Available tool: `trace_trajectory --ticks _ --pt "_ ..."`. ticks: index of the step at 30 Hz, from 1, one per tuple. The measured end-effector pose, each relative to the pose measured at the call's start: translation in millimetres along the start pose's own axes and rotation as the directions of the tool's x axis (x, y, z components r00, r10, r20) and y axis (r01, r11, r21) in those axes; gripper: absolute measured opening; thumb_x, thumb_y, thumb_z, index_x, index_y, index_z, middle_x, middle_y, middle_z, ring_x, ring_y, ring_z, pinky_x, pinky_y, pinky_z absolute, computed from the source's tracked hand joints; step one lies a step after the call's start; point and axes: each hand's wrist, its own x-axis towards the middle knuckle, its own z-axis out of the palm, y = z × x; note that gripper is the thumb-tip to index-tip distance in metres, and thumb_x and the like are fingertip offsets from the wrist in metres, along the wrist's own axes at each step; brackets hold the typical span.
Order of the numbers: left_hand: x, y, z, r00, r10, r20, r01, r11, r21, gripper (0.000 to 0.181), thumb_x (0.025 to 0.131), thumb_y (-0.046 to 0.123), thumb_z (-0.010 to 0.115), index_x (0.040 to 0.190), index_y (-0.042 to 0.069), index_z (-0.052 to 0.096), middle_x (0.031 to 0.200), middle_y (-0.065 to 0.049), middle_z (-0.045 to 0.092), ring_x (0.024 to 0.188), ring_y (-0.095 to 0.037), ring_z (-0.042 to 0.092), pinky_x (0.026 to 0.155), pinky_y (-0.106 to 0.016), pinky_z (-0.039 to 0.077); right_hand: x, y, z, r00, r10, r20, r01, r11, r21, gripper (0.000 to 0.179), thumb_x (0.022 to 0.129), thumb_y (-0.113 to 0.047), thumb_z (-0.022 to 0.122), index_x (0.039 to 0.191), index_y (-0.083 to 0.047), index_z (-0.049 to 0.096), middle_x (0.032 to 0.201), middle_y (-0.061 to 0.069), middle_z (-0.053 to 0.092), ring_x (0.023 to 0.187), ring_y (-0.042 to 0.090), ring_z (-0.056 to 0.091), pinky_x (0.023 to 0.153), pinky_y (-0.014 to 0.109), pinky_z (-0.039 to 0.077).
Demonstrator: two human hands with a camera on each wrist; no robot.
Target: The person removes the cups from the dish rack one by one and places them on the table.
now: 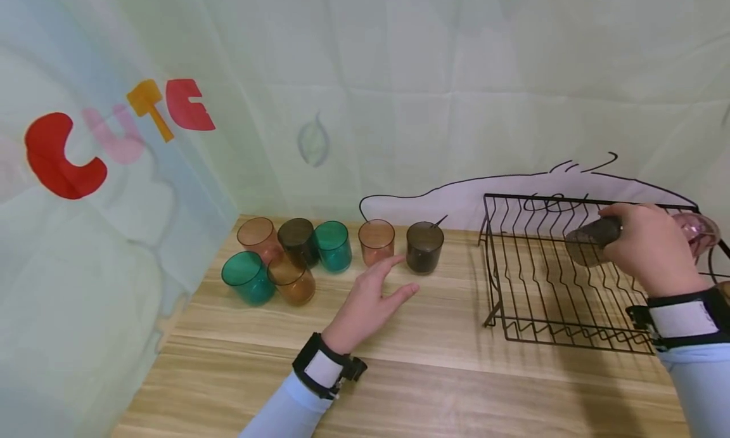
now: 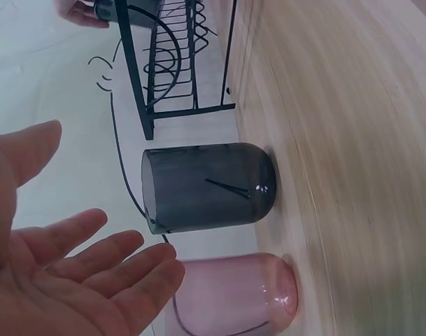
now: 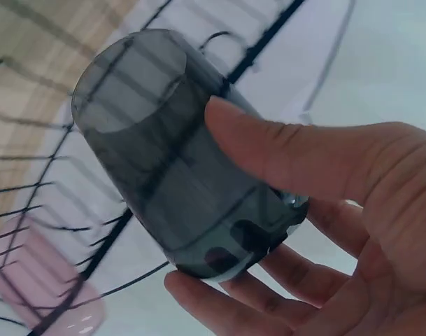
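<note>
My right hand (image 1: 650, 244) grips a clear dark-grey cup (image 3: 164, 154) round its base, over the rack. The cup is tilted, its mouth toward the left in the head view. Under it stands a black wire dish rack (image 1: 561, 343). My left hand (image 1: 365, 305) is held with fingers spread and nothing in them. Just beyond its fingertips are an upright grey cup (image 2: 206, 185) and a pink cup (image 2: 233, 294) on the table; whether the fingers touch the pink one I cannot tell.
Left of those stand teal (image 1: 332, 246), brown (image 1: 299, 241), pink (image 1: 258, 234) and amber (image 1: 291, 279) cups, with another teal cup (image 1: 248, 278) in front. A pink cup (image 1: 697, 232) is at the rack's right end. A printed curtain (image 1: 399, 108) hangs behind the wooden table (image 1: 456, 387).
</note>
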Motion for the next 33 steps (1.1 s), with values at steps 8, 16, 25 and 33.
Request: trace_trajectory --ticks 8,16,25,33 --pt "1.7 0.3 0.5 1.0 -0.019 0.013 0.02 0.998 -0.059 0.068 0.086 0.058 0.055 0.138 0.016 0.044 0.139 -0.001 0.049 0.125 -0.021 0.05 0.1 -0.041 0.045 -12.1 -36 -11 0.992 -0.121 -0.047 0.123 0.991 0.054 0.062 0.06 -0.011 0.083 0.116 -0.001 0.059 0.113 0.032 0.056 0.099 0.05 0.051 0.074 0.063 0.041" --pt "5.6 8.6 -0.7 0.999 -0.031 0.022 0.033 0.994 -0.105 0.065 0.087 0.055 0.056 0.136 0.015 0.046 0.139 -0.002 0.049 0.126 -0.02 0.049 0.101 -0.04 0.045 -28.2 -64 -19 0.974 -0.208 -0.087 0.219 0.966 0.139 0.065 0.065 -0.028 0.084 0.122 -0.009 0.059 0.121 0.027 0.056 0.099 0.045 0.055 0.073 0.058 0.044" --pt "9.0 15.1 -0.9 0.996 -0.086 0.008 0.087 0.982 -0.17 0.067 0.085 0.056 0.057 0.135 0.013 0.048 0.137 -0.003 0.051 0.125 -0.02 0.05 0.101 -0.04 0.044 -39.5 -88 -6 0.953 -0.247 -0.177 0.281 0.938 0.204 0.074 0.062 -0.054 0.081 0.121 -0.013 0.061 0.107 0.021 0.066 0.081 0.033 0.065 0.058 0.044 0.053" --pt "9.9 17.1 -2.4 0.991 -0.129 0.018 0.13 0.957 -0.258 0.07 0.085 0.057 0.058 0.135 0.01 0.047 0.136 -0.007 0.052 0.122 -0.025 0.053 0.101 -0.041 0.045 -50.8 -104 9 0.947 -0.245 -0.205 0.301 0.9 0.316 0.069 0.06 -0.044 0.085 0.116 -0.01 0.062 0.104 0.016 0.067 0.082 0.029 0.065 0.057 0.033 0.054"
